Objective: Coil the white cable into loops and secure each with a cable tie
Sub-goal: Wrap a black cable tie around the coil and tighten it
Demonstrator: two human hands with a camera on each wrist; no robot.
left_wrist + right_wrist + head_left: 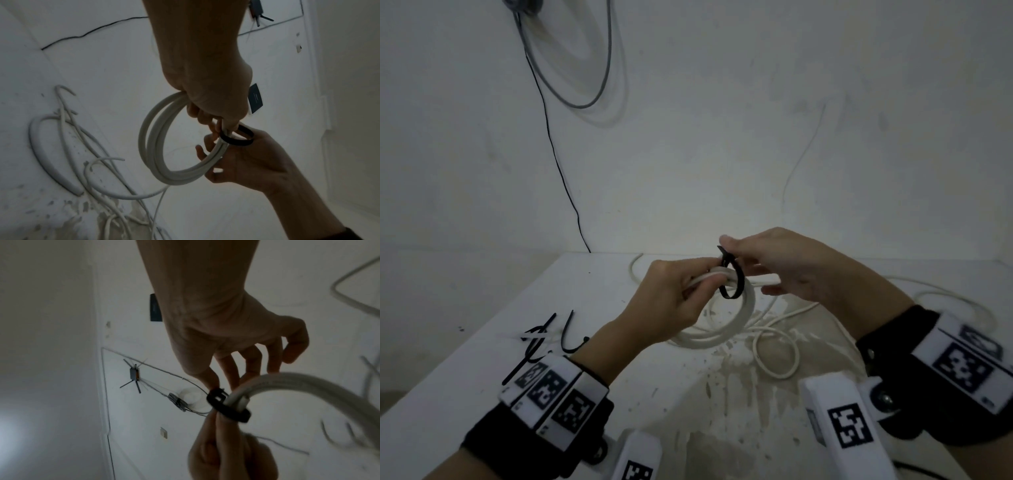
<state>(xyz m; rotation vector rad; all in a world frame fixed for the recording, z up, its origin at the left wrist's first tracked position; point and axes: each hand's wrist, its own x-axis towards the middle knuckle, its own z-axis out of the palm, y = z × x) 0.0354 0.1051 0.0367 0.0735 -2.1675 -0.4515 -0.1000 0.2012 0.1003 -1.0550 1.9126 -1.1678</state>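
Note:
My left hand (703, 279) grips a small coil of white cable (746, 305) above the table, fingers curled round its top. A black cable tie (736, 284) loops loosely around the coil's strands beside those fingers. My right hand (727, 245) pinches the tie's upper end between thumb and forefinger, the other fingers spread. The left wrist view shows the coil (156, 146) hanging from my left hand, with the tie (236, 140) ringed around it. In the right wrist view the tie (226, 405) circles the cable (308, 384) under my right fingertips (213, 382).
Loose white cable (777, 353) sprawls over the stained white table (619, 394) under the hands. Several spare black and white ties (544, 337) lie at the left. Grey and black wires (558, 164) hang on the wall behind.

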